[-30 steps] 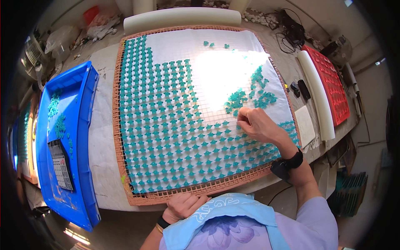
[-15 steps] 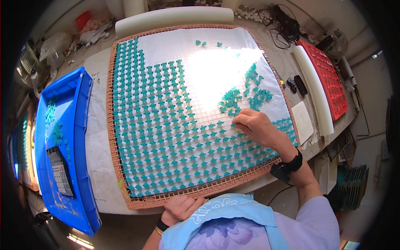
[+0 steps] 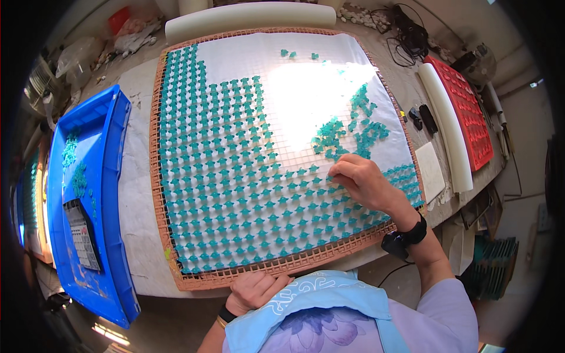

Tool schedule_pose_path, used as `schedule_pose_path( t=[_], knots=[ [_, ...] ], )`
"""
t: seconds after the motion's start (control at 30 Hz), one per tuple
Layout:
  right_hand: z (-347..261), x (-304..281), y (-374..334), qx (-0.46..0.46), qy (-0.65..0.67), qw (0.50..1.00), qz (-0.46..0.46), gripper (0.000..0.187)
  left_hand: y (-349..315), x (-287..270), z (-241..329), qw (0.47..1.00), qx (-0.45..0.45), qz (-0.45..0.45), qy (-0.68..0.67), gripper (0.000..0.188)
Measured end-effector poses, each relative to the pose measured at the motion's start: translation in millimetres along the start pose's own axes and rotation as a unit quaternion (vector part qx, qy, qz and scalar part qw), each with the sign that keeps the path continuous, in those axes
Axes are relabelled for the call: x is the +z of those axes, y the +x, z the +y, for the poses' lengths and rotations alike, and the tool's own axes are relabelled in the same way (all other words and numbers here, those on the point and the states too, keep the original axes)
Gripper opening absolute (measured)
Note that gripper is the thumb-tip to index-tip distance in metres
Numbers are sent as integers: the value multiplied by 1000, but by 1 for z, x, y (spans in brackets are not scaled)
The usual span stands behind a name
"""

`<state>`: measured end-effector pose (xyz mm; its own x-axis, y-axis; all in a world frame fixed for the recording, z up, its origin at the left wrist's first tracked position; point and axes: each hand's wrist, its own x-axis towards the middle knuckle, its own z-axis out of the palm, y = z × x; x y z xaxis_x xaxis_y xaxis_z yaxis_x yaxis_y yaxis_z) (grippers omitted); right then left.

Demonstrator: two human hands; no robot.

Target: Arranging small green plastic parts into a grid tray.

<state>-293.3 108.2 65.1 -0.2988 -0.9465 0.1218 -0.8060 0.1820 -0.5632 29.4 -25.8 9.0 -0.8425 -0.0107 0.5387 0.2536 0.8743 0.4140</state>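
Note:
A translucent white sheet (image 3: 235, 44) lies on a brown lattice frame (image 3: 154, 176). Small teal bird-like or turtle-like pieces (image 3: 235, 194) stand on it in neat rows at the left and near side. My right hand (image 3: 362, 179) is over the sheet at the end of one row, thumb and fingers pinched together; whatever is between the fingertips is hidden. Just beyond it lie loose piles of teal pieces (image 3: 368, 135). My left hand (image 3: 256, 289) rests with curled fingers at the frame's near edge, against my blue apron (image 3: 312, 288). Its fingertips are partly hidden.
At left stands a blue tray (image 3: 97, 176) with loose teal pieces and a calculator (image 3: 82, 235). White rolls (image 3: 250, 22) lie beyond the frame and at right, beside a red tray (image 3: 462, 115). A white tile (image 3: 429, 170) and small black objects (image 3: 422, 119) lie right of the frame.
The frame and sheet appear slightly higher in the picture, as the view has shifted a little. My right hand stays pinched at nearly the same spot; my left hand has barely moved.

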Motion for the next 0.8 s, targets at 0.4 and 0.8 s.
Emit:
schedule_pose_path(
  t=[0.4, 0.8],
  knots=[
    [-4, -2, 3, -12, -11, 1000, 7, 9, 2, -4, 2, 1000, -18, -20, -3, 18],
    [-1, -5, 32, 67, -167, 984, 13, 19, 1, -1, 2, 1000, -13, -1, 6, 17]
  ],
)
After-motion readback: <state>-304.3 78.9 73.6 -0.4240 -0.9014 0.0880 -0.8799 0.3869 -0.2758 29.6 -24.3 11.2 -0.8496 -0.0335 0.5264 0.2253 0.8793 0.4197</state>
